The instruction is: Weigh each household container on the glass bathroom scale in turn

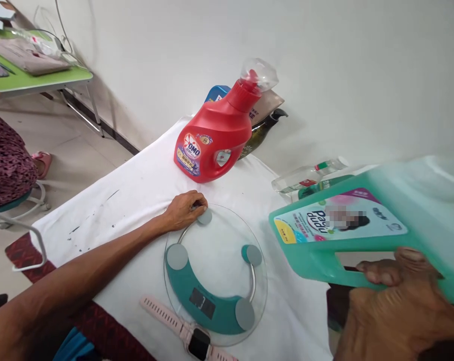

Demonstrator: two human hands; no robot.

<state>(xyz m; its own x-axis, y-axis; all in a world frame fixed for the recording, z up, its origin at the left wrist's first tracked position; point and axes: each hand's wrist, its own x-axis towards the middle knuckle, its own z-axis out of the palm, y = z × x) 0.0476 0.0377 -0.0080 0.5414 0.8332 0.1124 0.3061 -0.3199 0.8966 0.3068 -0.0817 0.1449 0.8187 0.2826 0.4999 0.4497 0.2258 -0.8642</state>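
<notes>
Green translucent jug, labelled, tilted on its side to the right of the round glass scale; whether it touches the cloth cannot be told. Right hand has the jug by its handle, fingers closed around the grip. Left hand lies at the scale's far rim, beside a round grey pad; fingers curled in, almost no gap showing, but whether they pinch the glass cannot be told. Scale sits flat on white cloth, teal curved band and dark display toward the wearer. Pink-strapped watch just beside the near rim, dark face up. Beyond the scale, red OMO bottle upright under a clear cap; behind it, a dark pump bottle and part of a blue container. Clear bottle behind the jug. Far left: green-topped table, person in patterned clothing, partly in view.
</notes>
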